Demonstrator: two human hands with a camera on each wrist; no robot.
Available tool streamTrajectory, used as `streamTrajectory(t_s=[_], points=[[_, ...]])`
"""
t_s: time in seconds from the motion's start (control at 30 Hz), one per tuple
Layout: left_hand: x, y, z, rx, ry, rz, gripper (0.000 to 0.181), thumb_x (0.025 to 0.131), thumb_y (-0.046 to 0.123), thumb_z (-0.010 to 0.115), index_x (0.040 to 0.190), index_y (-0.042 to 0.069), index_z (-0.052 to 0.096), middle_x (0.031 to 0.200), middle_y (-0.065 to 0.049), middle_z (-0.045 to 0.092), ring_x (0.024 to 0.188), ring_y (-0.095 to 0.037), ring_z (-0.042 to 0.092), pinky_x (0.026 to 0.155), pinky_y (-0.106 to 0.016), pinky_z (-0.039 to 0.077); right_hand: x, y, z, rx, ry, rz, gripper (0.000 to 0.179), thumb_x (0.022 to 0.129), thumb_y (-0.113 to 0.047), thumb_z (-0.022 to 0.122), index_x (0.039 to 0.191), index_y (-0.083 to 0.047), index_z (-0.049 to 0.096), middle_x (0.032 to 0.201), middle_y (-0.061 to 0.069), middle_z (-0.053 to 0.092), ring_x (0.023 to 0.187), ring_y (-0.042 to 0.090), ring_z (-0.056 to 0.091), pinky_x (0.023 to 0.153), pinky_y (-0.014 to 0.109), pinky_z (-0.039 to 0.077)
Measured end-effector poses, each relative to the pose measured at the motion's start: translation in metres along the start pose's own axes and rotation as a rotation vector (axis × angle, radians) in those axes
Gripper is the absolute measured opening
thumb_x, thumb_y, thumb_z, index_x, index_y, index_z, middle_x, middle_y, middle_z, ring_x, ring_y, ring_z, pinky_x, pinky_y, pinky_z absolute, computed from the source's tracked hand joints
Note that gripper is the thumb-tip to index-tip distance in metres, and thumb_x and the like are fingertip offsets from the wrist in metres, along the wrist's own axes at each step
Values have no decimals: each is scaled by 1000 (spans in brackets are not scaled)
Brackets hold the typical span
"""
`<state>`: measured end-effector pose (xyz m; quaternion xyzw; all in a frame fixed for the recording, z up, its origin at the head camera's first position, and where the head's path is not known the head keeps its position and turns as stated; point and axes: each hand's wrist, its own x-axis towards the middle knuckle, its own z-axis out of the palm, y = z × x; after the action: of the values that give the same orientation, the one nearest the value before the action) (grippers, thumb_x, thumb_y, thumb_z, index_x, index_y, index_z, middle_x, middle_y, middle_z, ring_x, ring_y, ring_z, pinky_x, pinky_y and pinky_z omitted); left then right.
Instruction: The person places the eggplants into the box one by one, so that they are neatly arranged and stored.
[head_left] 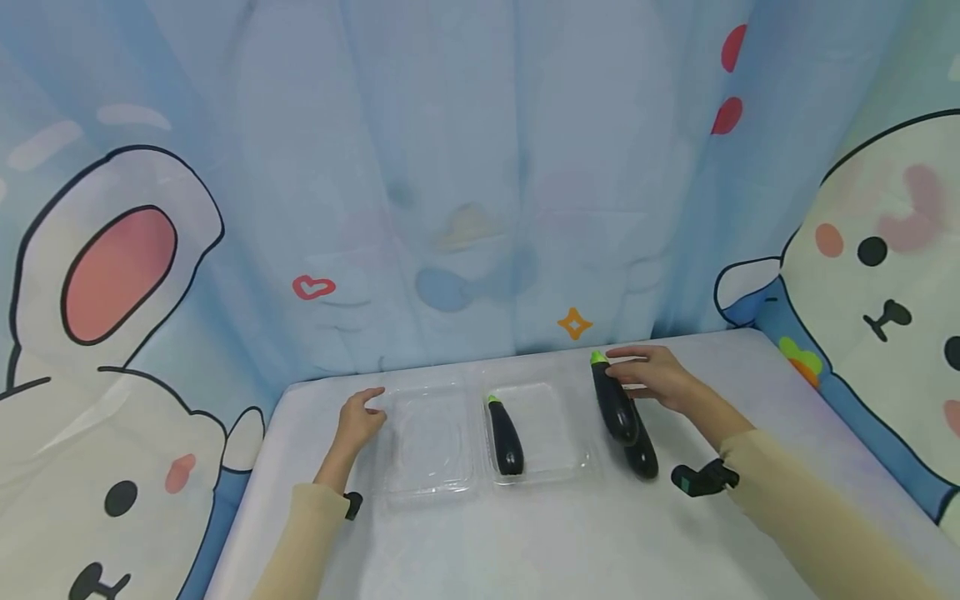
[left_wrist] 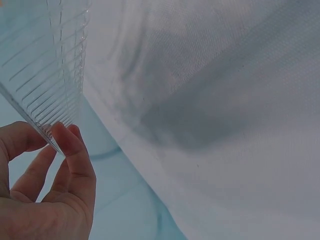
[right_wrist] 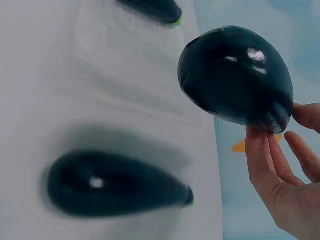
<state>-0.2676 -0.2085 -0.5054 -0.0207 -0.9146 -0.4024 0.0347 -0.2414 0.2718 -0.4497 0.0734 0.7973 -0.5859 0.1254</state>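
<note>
A clear plastic clamshell box lies spread on the table, its lid half (head_left: 429, 442) to the left and its tray half (head_left: 551, 429) to the right. My left hand (head_left: 358, 423) pinches the lid's outer edge between thumb and fingers; the ribbed plastic wall (left_wrist: 55, 75) shows in the left wrist view. One dark eggplant (head_left: 506, 437) lies along the left side of the tray. With its fingertips near the green stem, my right hand (head_left: 658, 377) holds a second eggplant (right_wrist: 235, 75) raised above the table. Partly behind it in the head view, a third eggplant (head_left: 643, 457) lies on the table.
The white-covered table (head_left: 487, 542) ends at a blue curtain (head_left: 465, 208) along the back. Cartoon-print cloth (head_left: 120, 467) hangs at both sides. A black wrist camera (head_left: 705, 479) sits below the right wrist.
</note>
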Motion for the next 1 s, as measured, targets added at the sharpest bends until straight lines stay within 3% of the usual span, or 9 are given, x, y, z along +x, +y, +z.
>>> streamTrajectory(t_s=[0.43,0.63,1.0], points=[[-2,-7,0,-4,3,0,47,82,-5,59,129,-4,62,133,-29,54,91,-34,67,72,-41,55,15,-17,61,127,-78,-47,52,92,-14,69,139,1,53,112,7,70,100,22,65,90,44,53],[0,-4,1,2,3,14,47,82,-5,59,129,-4,62,132,-29,55,90,-33,67,71,-41,55,21,-16,82,147,-89,-64,47,92,-9,68,135,4,54,109,9,70,93,19,67,88,45,54],[1,-4,-1,0,12,11,46,82,-4,60,129,-3,62,133,-30,54,93,-35,67,73,-42,56,31,-7,114,141,-36,1,42,91,-6,67,131,3,58,116,18,67,94,23,66,83,42,56]])
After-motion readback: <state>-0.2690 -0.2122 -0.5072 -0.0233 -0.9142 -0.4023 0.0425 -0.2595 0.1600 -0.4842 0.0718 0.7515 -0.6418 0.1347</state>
